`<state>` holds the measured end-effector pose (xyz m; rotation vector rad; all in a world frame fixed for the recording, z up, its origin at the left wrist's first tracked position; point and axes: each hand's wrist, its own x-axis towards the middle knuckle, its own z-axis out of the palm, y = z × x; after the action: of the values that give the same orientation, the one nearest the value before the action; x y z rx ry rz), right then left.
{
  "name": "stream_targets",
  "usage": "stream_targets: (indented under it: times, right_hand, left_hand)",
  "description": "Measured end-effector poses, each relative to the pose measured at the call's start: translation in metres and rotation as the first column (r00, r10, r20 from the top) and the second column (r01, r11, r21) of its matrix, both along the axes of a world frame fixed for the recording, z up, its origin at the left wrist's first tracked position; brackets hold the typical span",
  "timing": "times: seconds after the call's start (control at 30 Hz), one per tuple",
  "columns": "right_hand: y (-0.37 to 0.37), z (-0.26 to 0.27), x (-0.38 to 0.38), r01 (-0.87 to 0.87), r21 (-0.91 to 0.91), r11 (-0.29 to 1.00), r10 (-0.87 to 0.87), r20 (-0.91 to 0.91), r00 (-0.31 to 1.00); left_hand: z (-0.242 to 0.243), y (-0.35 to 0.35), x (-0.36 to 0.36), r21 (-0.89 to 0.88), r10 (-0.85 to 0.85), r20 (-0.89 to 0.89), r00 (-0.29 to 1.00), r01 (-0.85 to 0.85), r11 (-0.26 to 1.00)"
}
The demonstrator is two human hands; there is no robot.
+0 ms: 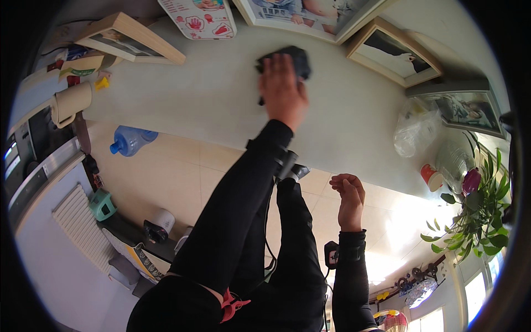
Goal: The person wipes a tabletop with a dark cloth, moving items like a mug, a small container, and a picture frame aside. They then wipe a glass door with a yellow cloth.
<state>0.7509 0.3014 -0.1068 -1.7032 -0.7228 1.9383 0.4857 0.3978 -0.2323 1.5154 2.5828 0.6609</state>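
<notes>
My left hand [284,91] lies palm down on a bunched dark cloth [299,62], pressing it against the pale grey tabletop [215,91]. Hand and cloth are slightly blurred. The cloth's lower part is hidden under the palm and fingers. My right hand [350,199] hangs in the air just off the table's near edge, with its fingers loosely bent and nothing in them. Both forearms wear black sleeves with straps and small devices on them.
Picture frames [132,41] and a printed board [199,20] stand along the back. At right are a clear plastic bag [417,128], a paper cup [431,176] and a leafy plant [477,220]. A beige mug [70,101] stands left; a blue water jug [130,140] lies on the floor.
</notes>
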Motion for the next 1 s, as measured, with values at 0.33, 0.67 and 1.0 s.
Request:
stream_targets:
  times: [0.33,0.67,1.0]
  right_hand:
    - [0.018,-0.01,0.016,0.257,0.14,0.956,-0.273,0.112,0.956]
    - [0.003,-0.022,0.0,0.332,0.14,0.933,-0.344,0.076,0.936]
    - [0.136,-0.038,0.055,-0.439,0.539,0.719,-0.336,0.822,0.46]
  left_hand:
    - [0.034,-0.064,0.041,-0.129,-0.773,0.298,0.561,0.826,0.549]
    - [0.014,0.014,0.035,-0.034,-0.211,0.085,0.974,0.215,0.976]
    - [0.032,-0.083,-0.002,-0.129,-0.8,0.293,0.523,0.851,0.509]
